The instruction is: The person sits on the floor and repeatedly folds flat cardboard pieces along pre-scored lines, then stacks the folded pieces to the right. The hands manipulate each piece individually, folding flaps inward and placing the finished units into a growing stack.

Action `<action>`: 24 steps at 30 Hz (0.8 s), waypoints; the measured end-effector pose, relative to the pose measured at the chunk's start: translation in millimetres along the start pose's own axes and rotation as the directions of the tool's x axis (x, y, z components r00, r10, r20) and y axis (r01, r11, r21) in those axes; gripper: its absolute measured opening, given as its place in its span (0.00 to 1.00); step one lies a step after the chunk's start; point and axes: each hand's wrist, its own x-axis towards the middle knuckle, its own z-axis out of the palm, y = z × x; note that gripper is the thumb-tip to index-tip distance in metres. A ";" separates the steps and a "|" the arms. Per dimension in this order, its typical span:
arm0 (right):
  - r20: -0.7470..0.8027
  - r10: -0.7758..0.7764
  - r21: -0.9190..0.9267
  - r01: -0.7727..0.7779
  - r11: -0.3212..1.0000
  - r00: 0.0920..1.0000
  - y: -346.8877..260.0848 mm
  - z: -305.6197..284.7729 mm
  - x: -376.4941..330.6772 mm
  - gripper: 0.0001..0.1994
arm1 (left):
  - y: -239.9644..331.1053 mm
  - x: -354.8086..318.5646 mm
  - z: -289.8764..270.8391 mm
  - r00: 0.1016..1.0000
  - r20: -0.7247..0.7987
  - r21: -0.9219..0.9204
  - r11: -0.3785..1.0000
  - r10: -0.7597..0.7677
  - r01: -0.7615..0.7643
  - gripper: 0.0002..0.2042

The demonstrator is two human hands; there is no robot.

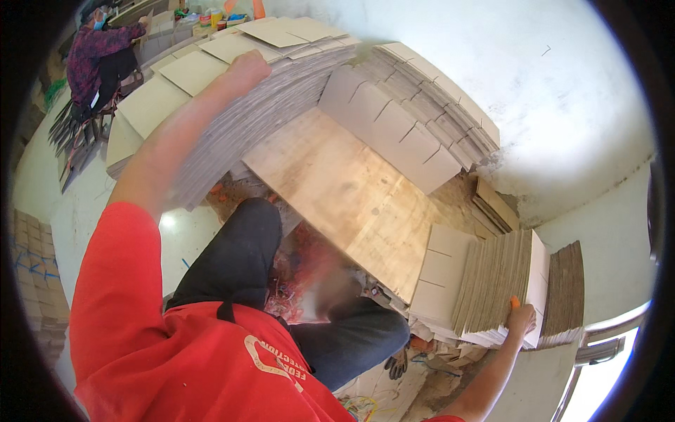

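My left hand (247,67) reaches far out, fingers curled, onto the top of a tall pile of flat cardboard sheets (232,112) at my left. My right hand (520,320) grips the near end of a thick bundle of upright cardboard sheets (499,281) at my right, an orange fingertip cover showing. A bare wooden board (344,190) lies between the two piles, above my dark-trousered knees.
A second slanted stack of notched cardboard blanks (422,119) leans by the white wall. Another brown bundle (566,292) stands right of the held one. A person in a dark patterned top (98,56) works at the far left. More stacks (35,281) stand at left.
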 end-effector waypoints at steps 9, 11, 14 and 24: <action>-0.043 -0.267 -0.032 0.266 0.963 0.963 2.6 8.7 21.8 0.05 | 1.3 -3.4 -5.6 0.996 -0.063 -0.015 0.998 -0.057 0.056 0.06; -0.064 -0.270 -0.014 0.269 0.963 0.961 0.1 -3.4 21.5 0.04 | -6.1 -8.7 -3.3 0.997 -0.050 -0.058 0.997 -0.062 0.059 0.05; -0.120 -0.292 0.075 0.302 0.950 0.949 30.8 -1.8 34.0 0.09 | -10.9 -10.2 -4.8 0.999 -0.009 -0.147 0.988 -0.046 0.044 0.05; -0.260 -0.265 0.024 0.281 0.960 0.929 25.0 13.7 36.5 0.10 | 9.2 -21.4 -26.7 0.988 -0.143 -0.133 0.990 -0.066 0.047 0.09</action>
